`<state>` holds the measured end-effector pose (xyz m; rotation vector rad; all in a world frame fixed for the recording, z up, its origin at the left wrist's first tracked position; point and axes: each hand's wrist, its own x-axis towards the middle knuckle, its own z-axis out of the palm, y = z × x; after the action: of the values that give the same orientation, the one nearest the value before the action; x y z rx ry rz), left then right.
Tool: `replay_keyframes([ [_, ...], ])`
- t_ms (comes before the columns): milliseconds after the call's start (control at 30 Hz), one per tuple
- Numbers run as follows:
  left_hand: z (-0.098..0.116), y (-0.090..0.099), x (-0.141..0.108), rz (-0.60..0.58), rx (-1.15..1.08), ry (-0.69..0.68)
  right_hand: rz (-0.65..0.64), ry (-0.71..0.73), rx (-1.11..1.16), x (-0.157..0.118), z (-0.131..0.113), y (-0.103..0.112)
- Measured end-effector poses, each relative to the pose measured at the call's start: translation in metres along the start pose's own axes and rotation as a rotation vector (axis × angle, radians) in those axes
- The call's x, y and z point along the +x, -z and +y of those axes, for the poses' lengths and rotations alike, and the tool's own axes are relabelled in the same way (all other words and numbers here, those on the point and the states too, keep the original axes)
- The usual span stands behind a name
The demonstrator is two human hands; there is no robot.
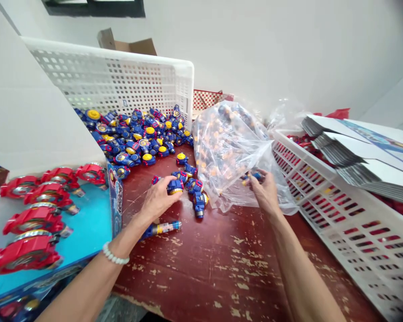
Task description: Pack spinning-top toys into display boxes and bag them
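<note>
My left hand [161, 197] has its thumb and fingers closed around a small blue toy [175, 186] with a yellow and silver base. Just right of it, more of these blue toys [199, 203] lie loosely on the table. Under my left wrist rests a blue tube with a clear, printed end [168, 227]. A clear plastic bag [230, 152] bulges with small orange and blue pieces. At the bag's near right side, my right hand [265, 190] pinches a small blue and yellow piece [250, 177], partly hidden by the fingers.
A white basket [121, 67] stands behind a heap of blue toys [141, 134]. On the left, an open box [83, 228] holds several red toys [36, 219]. At right, a white crate [349, 228] bears stacked folded cartons [372, 152]. The red tabletop [215, 268] is worn.
</note>
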<state>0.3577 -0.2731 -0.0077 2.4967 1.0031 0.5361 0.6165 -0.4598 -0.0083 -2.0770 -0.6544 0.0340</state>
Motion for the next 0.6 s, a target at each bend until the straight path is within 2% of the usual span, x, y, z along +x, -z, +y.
replay_keyframes([
  [33,0.001,0.004,-0.003,0.006,-0.114,0.018,0.022,0.01,0.104,-0.015,-0.006,0.003],
  [100,0.006,0.009,-0.013,-0.04,-0.499,0.071,0.009,0.002,0.417,-0.048,-0.02,0.003],
  [200,0.014,0.013,-0.032,-0.195,-1.163,0.236,-0.126,-0.087,0.896,-0.093,-0.047,-0.011],
  [300,0.022,0.014,-0.051,-0.365,-1.532,0.404,-0.233,-0.201,1.099,-0.124,-0.066,-0.028],
  [433,0.023,0.018,-0.071,-0.511,-1.836,0.542,-0.372,-0.261,1.142,-0.15,-0.07,-0.035],
  [500,0.021,0.019,-0.078,-0.499,-1.89,0.599,-0.408,-0.221,1.064,-0.16,-0.066,-0.035],
  [600,0.019,0.019,-0.087,-0.405,-1.84,0.684,-0.425,-0.148,0.895,-0.173,-0.061,-0.032],
])
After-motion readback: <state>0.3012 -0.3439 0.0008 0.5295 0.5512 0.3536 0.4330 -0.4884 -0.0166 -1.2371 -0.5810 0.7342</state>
